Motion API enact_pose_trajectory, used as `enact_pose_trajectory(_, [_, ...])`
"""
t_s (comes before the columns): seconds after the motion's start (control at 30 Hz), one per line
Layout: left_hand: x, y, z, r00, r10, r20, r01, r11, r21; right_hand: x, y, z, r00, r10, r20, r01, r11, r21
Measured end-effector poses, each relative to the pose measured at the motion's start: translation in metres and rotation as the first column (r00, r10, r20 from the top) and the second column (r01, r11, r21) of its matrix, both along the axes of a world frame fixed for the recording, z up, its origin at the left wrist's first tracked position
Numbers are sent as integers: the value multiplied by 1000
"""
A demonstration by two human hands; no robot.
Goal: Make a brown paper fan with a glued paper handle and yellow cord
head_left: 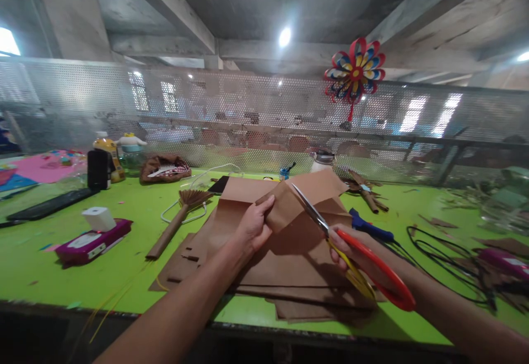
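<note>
My left hand (257, 225) pinches the near edge of a piece of brown kraft paper (285, 207), thumb on top, holding it above the table. In my right hand (345, 245) is a pair of scissors (316, 216) with one red and one yellow handle. Their blades lie across the paper and point up and to the left; the view does not show clearly how far apart they are. Under both hands rests a stack of folded brown paper sheets (264, 265).
A fan-shaped paper piece on a rolled stem (171, 229) and a purple box with a white adapter (95, 240) lie left. Right are a blue-handled tool (372, 227) and coiled black cable (446, 265). Behind stands a perforated metal screen (248, 105) with a colourful flower ornament (356, 73).
</note>
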State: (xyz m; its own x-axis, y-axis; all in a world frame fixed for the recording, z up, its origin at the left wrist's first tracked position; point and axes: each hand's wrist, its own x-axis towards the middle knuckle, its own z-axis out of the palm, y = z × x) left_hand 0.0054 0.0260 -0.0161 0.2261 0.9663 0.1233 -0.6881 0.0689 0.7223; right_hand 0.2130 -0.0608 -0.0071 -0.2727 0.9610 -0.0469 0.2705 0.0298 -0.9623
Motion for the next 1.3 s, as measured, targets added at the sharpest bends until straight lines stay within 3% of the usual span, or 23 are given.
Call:
enact_pose_trajectory(0.13, [0, 2, -2, 1000, -11, 0, 11, 1000, 6, 1, -2, 1, 999, -4, 45, 2, 999, 49])
enact_pose_trajectory(0.33, [-1, 4, -6, 1000, -18, 14, 18, 999, 39, -4, -4, 0, 994, -85, 66, 87, 996, -27])
enact_pose_trajectory(0.77, [-1, 8, -10, 999, 17, -35, -18, 1000, -20, -5, -4, -7, 978, -133, 161, 114, 986, 120])
enact_pose_trajectory(1.0, [0, 5, -12, 997, -59, -56, 59, 998, 14, -9, 2, -8, 978, -151, 145, 139, 986, 91])
enact_pose_trajectory(1.3, [0, 6, -13, 998, -53, -41, 52, 998, -18, -18, 1, -9, 993, -112, 42, 109, 993, 54])
